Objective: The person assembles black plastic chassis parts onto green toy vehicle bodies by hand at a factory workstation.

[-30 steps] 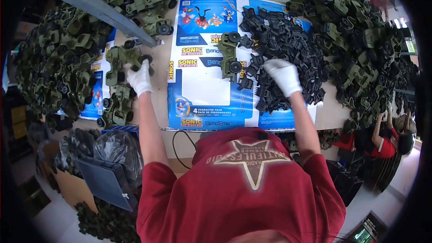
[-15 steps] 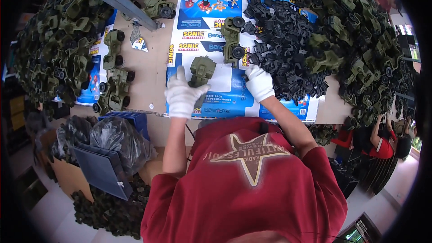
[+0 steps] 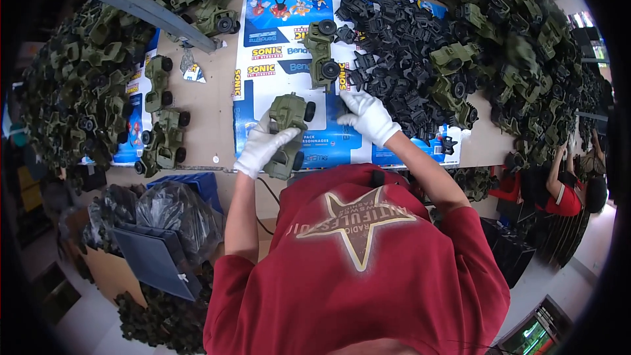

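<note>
My left hand (image 3: 261, 146), in a white glove, is closed around the near side of an olive-green toy jeep (image 3: 287, 113). The jeep's black wheels face right. To the right, my gloved right hand (image 3: 372, 118) has its thumb and fingers bent toward each other beside the heap of black plastic parts (image 3: 401, 46). A dark bit shows between those fingertips, too small to name. Just beyond the right hand, another toy jeep (image 3: 321, 52) lies lengthwise on the printed cardboard sheet (image 3: 268, 69).
Large heaps of green jeeps rise at left (image 3: 79, 85) and right (image 3: 526, 59). Two single jeeps (image 3: 164, 138) lie left of the sheet. A metal bar (image 3: 141, 6) slants over the table's far left. Below stand a grey bin (image 3: 154, 260) and plastic bags (image 3: 177, 213). Another person (image 3: 565, 187) is at far right.
My left hand has closed on the jeep, which is now turned with its wheels showing on the right. My right hand has drawn left from the black heap. The whole view has shifted slightly.
</note>
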`<act>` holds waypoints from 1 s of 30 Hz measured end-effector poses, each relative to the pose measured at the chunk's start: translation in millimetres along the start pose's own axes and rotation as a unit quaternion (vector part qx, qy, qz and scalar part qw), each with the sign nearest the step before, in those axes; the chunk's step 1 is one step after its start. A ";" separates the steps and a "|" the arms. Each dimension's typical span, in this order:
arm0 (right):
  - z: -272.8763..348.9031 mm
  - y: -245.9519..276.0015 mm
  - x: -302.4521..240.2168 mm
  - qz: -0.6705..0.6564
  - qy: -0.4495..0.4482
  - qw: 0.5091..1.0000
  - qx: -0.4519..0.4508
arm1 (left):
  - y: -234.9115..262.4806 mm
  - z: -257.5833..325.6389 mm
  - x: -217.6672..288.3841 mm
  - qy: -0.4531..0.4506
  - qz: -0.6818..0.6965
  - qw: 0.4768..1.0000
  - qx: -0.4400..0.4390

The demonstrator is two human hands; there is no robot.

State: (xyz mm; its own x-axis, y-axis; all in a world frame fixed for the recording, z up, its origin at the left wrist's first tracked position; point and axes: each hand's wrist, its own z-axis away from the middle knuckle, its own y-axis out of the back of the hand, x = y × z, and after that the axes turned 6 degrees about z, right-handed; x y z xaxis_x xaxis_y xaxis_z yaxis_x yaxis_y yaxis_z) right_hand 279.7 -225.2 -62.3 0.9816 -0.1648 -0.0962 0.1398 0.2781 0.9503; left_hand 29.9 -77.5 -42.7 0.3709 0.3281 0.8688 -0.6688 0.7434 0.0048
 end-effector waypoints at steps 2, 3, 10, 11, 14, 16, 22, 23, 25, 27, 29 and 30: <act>-1.3 8.8 4.0 -0.326 -0.004 0.930 0.172 | -8.7 13.7 17.2 -0.032 0.025 0.998 -0.057; 0.9 23.6 5.7 -0.415 0.013 0.901 0.127 | -16.7 21.2 30.0 -0.042 0.072 0.993 -0.083; -1.6 31.9 12.5 -0.795 0.036 0.603 -0.053 | -38.3 26.8 66.3 -0.038 0.038 0.985 -0.166; -1.3 28.7 15.7 -0.795 0.036 0.602 -0.055 | -39.8 27.6 67.8 -0.037 0.038 0.985 -0.164; 0.4 28.1 17.7 -0.830 0.043 0.552 -0.075 | -41.9 30.6 70.7 -0.008 0.090 0.982 -0.167; 3.6 34.3 16.1 -0.798 0.057 0.597 -0.052 | -42.2 31.4 69.5 0.006 0.114 0.980 -0.162; 0.9 34.3 24.4 -0.740 0.073 0.665 -0.072 | -44.7 32.4 70.5 0.031 0.094 0.984 -0.151; 0.5 38.7 23.8 -0.740 0.075 0.665 -0.073 | -47.6 31.7 66.9 0.030 0.094 0.984 -0.149; 0.3 54.4 22.0 -0.648 0.102 0.755 0.007 | -59.5 28.1 57.6 0.029 0.115 0.988 -0.102; -5.5 56.6 15.9 -0.644 0.050 0.762 0.049 | -85.7 28.2 68.4 -0.008 0.092 0.995 -0.040; -10.9 47.3 1.9 -0.654 -0.025 0.752 0.085 | -97.8 26.2 75.5 -0.042 -0.005 0.999 0.029; -11.5 39.9 1.2 -0.653 0.009 0.751 0.099 | -94.2 16.6 62.5 -0.045 -0.007 0.999 0.024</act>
State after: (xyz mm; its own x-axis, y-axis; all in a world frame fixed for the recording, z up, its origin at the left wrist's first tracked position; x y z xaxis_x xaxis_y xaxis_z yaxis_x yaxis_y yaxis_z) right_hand 287.9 -203.4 -27.9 0.0272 -0.1615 -0.9865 0.9641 -0.2564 0.0686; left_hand 105.4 -136.6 19.3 0.3226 0.2627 0.9094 -0.6954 0.7176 0.0394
